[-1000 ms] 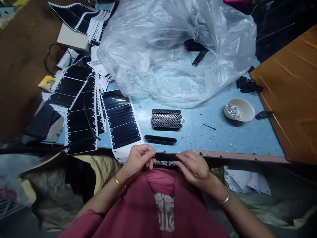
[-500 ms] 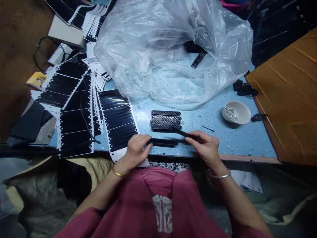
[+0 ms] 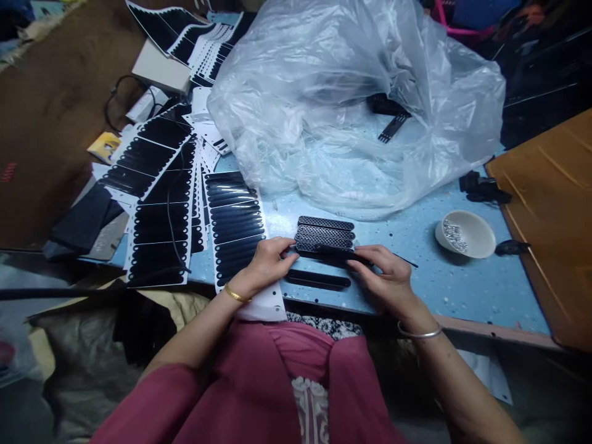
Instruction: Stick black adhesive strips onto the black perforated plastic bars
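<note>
My right hand [image 3: 386, 271] pinches the right end of a slim black strip [image 3: 340, 253], which lies across the front of a row of perforated black strips [image 3: 325, 230]. At the left end of that row is my left hand [image 3: 271, 264], its thumb and fingers slightly apart and the fingertips at the strips' edge. Whether it presses on them is hard to see. Closer to the table's front edge lies another long black piece [image 3: 319, 280], with neither hand on it. Left of my left hand is a sheet of black strips [image 3: 235, 228] on white backing.
A large clear plastic bag [image 3: 305, 111] covers the back of the blue table [image 3: 388, 296]. To the right stands a white bowl [image 3: 481, 237] of small shiny pieces, beside an orange-brown panel [image 3: 550, 216]. More strip sheets [image 3: 160, 234] are piled at left.
My left hand has let go of the long black piece and moved up to the perforated row. My right hand has brought its strip against that row. The camera view has shifted.
</note>
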A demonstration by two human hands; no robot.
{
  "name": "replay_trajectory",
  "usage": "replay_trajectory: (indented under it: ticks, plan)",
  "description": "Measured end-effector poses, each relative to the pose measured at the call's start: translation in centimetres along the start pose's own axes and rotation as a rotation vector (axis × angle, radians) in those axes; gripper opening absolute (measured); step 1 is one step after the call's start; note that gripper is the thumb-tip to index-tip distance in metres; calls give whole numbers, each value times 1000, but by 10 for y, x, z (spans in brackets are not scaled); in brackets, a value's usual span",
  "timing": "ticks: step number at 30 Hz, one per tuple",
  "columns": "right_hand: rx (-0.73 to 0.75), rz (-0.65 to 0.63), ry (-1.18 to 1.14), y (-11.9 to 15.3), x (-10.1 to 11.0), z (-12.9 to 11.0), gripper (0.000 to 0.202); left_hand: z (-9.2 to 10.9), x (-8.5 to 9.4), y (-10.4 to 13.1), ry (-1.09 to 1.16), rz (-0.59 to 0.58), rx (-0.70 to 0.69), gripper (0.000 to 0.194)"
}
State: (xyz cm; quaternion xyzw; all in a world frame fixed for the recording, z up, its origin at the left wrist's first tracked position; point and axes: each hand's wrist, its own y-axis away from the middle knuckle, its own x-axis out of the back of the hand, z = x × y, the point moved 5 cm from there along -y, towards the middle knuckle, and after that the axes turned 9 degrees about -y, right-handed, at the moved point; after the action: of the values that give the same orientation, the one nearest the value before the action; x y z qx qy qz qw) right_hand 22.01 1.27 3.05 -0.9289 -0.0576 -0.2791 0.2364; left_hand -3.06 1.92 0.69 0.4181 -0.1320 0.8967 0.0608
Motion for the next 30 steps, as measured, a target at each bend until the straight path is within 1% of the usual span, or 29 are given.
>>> replay_trajectory:
  ticks: [3,6,8,11,13,18,22,25,30]
  plan:
    - [22,-63,5,-2,-7,2,9,-1,-5,-3,9,-37,7,17]
    - [32,-124,8,-1,-9,-1,8,3,-4,3,23,-88,-11,8]
    - [41,-150,7,0,-9,-4,8,4,-2,8,54,-95,-8,8]
    - [44,-145,2,0,-11,-7,9,2,2,10,127,-48,20,23]
    - [38,-138,-13,-2,-14,-8,9,1,1,9,190,-39,31,28]
    - [24,-156,-60,-7,-24,-11,9,0,-5,7,266,-80,33,21]
    - [20,-170,-54,-9,-26,-13,10,-2,-6,9,257,-77,44,22]
    - [45,-177,-41,-10,-26,-15,9,-2,-7,10,262,-68,46,20]
    - [53,-220,-14,-13,-28,-17,10,-1,-6,10,271,-62,45,19]
